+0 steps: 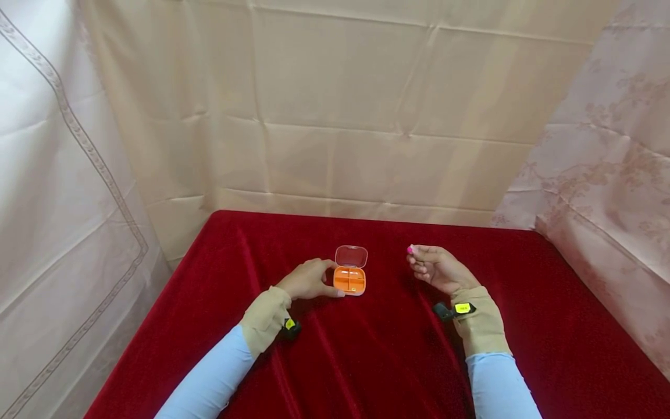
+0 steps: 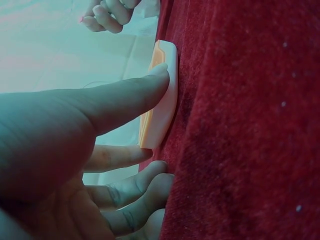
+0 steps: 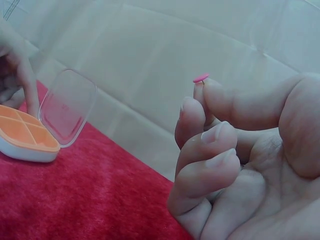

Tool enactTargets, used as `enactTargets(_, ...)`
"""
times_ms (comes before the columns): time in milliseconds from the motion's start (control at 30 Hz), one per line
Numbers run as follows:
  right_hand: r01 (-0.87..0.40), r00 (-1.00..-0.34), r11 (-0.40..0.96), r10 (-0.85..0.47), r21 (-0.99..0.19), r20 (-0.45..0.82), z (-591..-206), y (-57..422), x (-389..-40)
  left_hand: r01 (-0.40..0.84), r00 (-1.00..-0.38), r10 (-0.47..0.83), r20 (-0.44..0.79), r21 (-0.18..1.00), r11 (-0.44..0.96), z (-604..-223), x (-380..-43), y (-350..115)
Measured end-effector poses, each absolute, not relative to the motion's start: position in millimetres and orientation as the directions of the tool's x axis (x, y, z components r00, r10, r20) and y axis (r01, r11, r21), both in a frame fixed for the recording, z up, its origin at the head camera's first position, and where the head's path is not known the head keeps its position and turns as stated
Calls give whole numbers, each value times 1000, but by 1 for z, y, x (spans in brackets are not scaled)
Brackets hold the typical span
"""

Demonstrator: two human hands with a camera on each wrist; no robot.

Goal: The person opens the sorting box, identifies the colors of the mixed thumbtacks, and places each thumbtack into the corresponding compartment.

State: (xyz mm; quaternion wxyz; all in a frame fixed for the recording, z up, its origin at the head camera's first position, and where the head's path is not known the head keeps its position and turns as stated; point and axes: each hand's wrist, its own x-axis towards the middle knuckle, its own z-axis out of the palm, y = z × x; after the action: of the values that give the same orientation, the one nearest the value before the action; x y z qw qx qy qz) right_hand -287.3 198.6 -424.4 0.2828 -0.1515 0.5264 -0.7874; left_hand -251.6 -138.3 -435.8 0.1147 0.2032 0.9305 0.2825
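Note:
An orange pill box (image 1: 342,280) with a white base stands on the red cloth, its clear lid (image 1: 351,256) raised at the back. Dividers split its inside into compartments, and a small pale spot shows near its front edge. From the left side, my left hand (image 1: 310,279) holds the box, thumb along the front wall and index finger at the left rear corner. To the right of the box and raised off the cloth, my right hand (image 1: 439,269) pinches a pink thumbtack (image 3: 201,78) between thumb and index finger. Its flat head faces up, with a bit of golden pin visible below.
Red velvet cloth (image 1: 398,349) with a few folds covers the table. Beige curtain (image 1: 335,116) hangs behind it, with pale patterned curtains at the left and right. Each wrist wears a beige band with a small black camera.

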Motion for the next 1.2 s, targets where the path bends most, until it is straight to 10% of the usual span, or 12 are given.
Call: enactTargets(1200,271,-773,-289,-634,-918,-28,-423,197,-285,316,-893,442,-86,580,751,-440,-252,-138)
